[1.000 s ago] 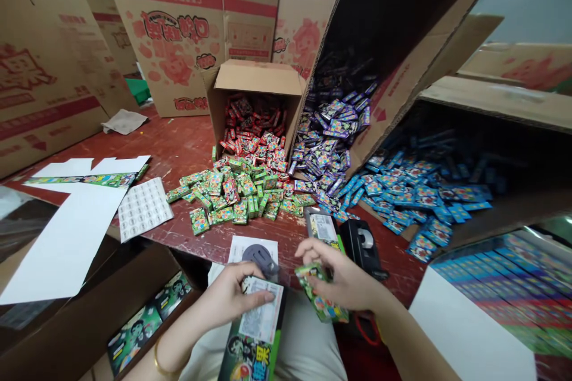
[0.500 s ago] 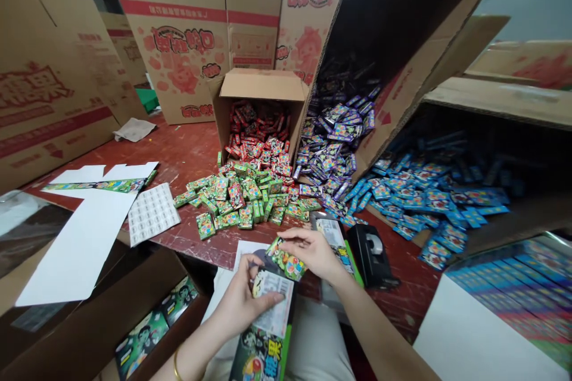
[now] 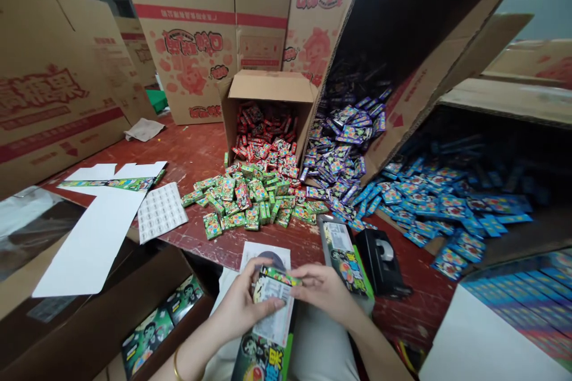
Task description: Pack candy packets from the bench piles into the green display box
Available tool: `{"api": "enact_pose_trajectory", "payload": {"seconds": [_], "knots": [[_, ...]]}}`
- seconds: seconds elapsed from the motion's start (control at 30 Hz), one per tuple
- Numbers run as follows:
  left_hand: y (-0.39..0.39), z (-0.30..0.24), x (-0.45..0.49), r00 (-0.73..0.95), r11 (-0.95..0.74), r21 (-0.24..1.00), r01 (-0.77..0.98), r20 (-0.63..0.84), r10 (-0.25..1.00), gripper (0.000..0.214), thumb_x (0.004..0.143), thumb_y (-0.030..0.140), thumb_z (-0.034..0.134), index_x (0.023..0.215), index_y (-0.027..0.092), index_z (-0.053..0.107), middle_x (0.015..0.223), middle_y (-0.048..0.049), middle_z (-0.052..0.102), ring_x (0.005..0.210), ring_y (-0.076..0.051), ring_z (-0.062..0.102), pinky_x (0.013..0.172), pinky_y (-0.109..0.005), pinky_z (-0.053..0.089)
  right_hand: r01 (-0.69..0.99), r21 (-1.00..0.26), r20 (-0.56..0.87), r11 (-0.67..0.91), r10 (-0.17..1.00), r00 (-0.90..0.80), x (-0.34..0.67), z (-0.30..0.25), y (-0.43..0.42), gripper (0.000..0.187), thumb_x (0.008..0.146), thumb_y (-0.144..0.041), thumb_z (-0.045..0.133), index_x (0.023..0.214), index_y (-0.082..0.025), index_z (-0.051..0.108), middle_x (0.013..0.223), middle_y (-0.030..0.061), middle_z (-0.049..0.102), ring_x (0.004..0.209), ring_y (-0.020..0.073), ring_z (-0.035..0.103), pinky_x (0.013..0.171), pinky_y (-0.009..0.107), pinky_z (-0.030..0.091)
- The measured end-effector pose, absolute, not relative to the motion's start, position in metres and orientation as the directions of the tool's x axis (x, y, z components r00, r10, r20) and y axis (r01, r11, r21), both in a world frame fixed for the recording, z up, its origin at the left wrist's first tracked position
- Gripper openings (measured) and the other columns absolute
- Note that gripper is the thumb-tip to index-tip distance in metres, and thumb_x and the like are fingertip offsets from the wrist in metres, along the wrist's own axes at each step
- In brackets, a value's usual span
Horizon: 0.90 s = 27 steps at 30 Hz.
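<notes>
My left hand [image 3: 248, 300] is wrapped around a long black-and-green candy box [image 3: 263, 351], its thumb lying on the white label [image 3: 270, 318]. The box tilts away from me above my lap. At its far end, my right hand [image 3: 324, 292] pinches the colourful end flap [image 3: 279, 277], which now shows as a narrow strip. Its fingertips partly cover the flap's right side. Beside my right hand on the table lies another black-and-green candy box [image 3: 344, 256] with a white label, and a black tape dispenser [image 3: 384, 262] stands next to it.
Small green [image 3: 257, 196], red [image 3: 268, 143], purple [image 3: 344, 143] and blue candy packs [image 3: 429, 196] spill from open cartons on the red table [image 3: 196, 146]. White cardboard pieces [image 3: 89, 235] and a sticker sheet [image 3: 161, 212] lie left. A lower carton [image 3: 75, 339] holds green boxes [image 3: 147, 336].
The end flap has tipped so that its broad face no longer shows. My right hand has moved down and closer to the box end, while my left hand keeps its hold.
</notes>
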<state>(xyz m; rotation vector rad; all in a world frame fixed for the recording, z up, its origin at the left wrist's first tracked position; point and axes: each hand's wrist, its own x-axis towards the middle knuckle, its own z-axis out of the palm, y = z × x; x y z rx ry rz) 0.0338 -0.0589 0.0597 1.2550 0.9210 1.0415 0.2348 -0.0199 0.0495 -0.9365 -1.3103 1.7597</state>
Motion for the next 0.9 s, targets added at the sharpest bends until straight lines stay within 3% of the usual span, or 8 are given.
{"api": "enact_pose_trajectory", "payload": {"seconds": [0.1,0.3,0.43,0.57,0.67,0.73,0.8,0.9], "knots": [[-0.06,0.055,0.033,0.25,-0.014,0.998,-0.067,0.031,0.968,0.035,0.072,0.021,0.074,0.097,0.023,0.049,0.082,0.0035,0.056,0.075,-0.013,0.054,0.066,-0.023,0.042,-0.123,-0.966,-0.15,-0.227,0.88,-0.451,0.233,0.05,-0.026,0.027,0.058,-0.021,0.083,0.083,-0.019,0.074,0.083,0.0044,0.076,0.073,0.0168,0.07,0.069,0.026,0.054],[-0.066,0.049,0.043,0.043,0.008,0.98,-0.2,0.0,0.999,0.065,0.075,0.029,0.071,0.123,0.028,0.027,0.106,-0.0031,0.065,0.09,-0.018,0.063,0.082,-0.031,0.048,-0.219,-0.972,-0.058,-0.08,0.993,-0.104,0.218,0.052,-0.038,0.031,0.057,-0.032,0.085,0.081,-0.02,0.069,0.079,0.005,0.074,0.069,0.0166,0.068,0.064,0.025,0.055],[-0.07,0.043,0.043,-0.021,-0.008,0.999,-0.049,0.007,1.0,0.043,0.081,0.037,0.062,0.117,0.024,0.043,0.106,-0.0063,0.066,0.098,-0.022,0.062,0.087,-0.033,0.046,-0.147,-0.988,0.037,0.045,0.998,0.051,0.198,0.036,-0.051,0.027,0.069,-0.043,0.074,0.079,-0.019,0.07,0.079,0.0093,0.073,0.076,0.0216,0.069,0.07,0.03,0.056],[-0.068,0.037,0.037,0.004,-0.037,0.994,0.105,0.037,0.999,0.031,0.084,0.038,0.058,0.111,0.022,0.053,0.105,-0.0076,0.064,0.096,-0.023,0.061,0.084,-0.034,0.047,-0.002,-0.976,0.216,0.217,0.975,0.059,0.186,0.024,-0.059,0.018,0.082,-0.035,0.062,0.081,-0.019,0.069,0.091,0.0105,0.071,0.088,0.0224,0.067,0.078,0.031,0.055],[-0.066,0.032,0.037,0.005,-0.143,0.987,0.072,0.143,0.99,0.014,0.085,0.033,0.058,0.092,0.021,0.059,0.094,-0.0055,0.065,0.095,-0.023,0.062,0.086,-0.034,0.046,0.048,-0.952,0.306,0.303,0.95,0.066,0.182,0.018,-0.062,0.015,0.085,-0.029,0.058,0.092,-0.019,0.067,0.095,0.0103,0.07,0.092,0.0217,0.066,0.082,0.031,0.054],[-0.066,0.03,0.037,-0.055,-0.2,0.98,0.003,0.199,0.978,0.01,0.084,0.03,0.06,0.091,0.023,0.058,0.094,-0.0045,0.065,0.096,-0.022,0.062,0.088,-0.033,0.046,0.071,-0.947,0.319,0.314,0.945,0.067,0.182,0.015,-0.063,0.02,0.085,-0.027,0.059,0.103,-0.02,0.066,0.093,0.0095,0.071,0.089,0.0206,0.067,0.083,0.031,0.054],[-0.067,0.029,0.037,-0.106,-0.213,0.976,-0.048,0.207,0.973,0.018,0.082,0.03,0.063,0.097,0.024,0.056,0.093,-0.004,0.066,0.093,-0.021,0.063,0.085,-0.033,0.047,0.089,-0.947,0.313,0.309,0.949,0.032,0.183,0.014,-0.062,0.018,0.082,-0.026,0.063,0.098,-0.021,0.069,0.094,0.0089,0.071,0.088,0.0209,0.067,0.083,0.031,0.054],[-0.067,0.034,0.034,-0.03,-0.187,0.982,0.007,0.187,0.982,0.015,0.08,0.032,0.065,0.088,0.02,0.063,0.088,-0.0056,0.067,0.087,-0.021,0.063,0.081,-0.032,0.047,0.033,-0.97,0.241,0.241,0.97,-0.023,0.187,0.02,-0.059,0.01,0.076,-0.03,0.07,0.079,-0.021,0.073,0.089,0.0082,0.072,0.086,0.0222,0.067,0.078,0.031,0.055]]}}
